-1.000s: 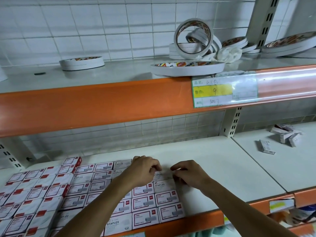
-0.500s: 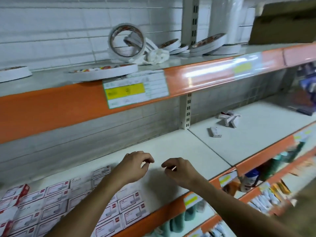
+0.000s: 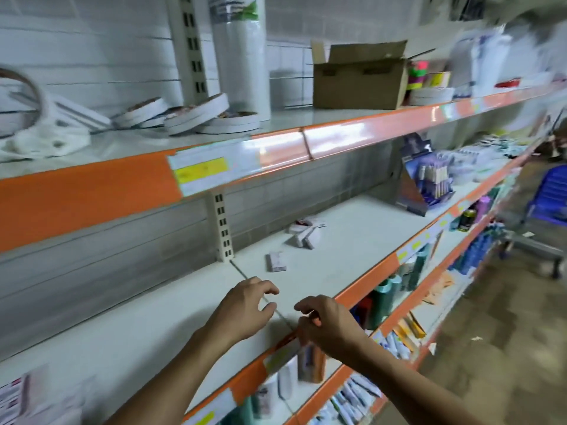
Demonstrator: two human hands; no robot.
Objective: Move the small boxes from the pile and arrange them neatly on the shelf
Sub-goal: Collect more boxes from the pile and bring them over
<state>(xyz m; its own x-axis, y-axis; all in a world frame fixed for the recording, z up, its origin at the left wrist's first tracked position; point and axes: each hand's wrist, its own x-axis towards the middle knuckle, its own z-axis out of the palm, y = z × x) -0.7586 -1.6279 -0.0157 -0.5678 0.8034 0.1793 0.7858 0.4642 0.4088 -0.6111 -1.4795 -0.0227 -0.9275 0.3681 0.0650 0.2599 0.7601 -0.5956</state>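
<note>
A small pile of white boxes (image 3: 305,233) lies on the white middle shelf (image 3: 346,240), beyond the upright post. One single box (image 3: 277,262) lies flat on its own nearer to me. My left hand (image 3: 245,308) hovers over the shelf, fingers loosely curled, holding nothing. My right hand (image 3: 326,322) is beside it at the shelf's orange front edge, fingers curled, also empty. Both hands are well short of the pile. The arranged rows of boxes (image 3: 15,394) show only as a blur at the bottom left.
Tape rolls (image 3: 196,113) and a cardboard carton (image 3: 359,81) sit on the upper shelf. A purple display stand (image 3: 429,182) occupies the middle shelf further right. Bottles and tubes fill the lower shelves. A blue cart (image 3: 549,197) stands in the aisle.
My view has swung to the right, away from the arranged rows toward the pile. Both hands have left the rows and travelled right along the shelf, holding nothing.
</note>
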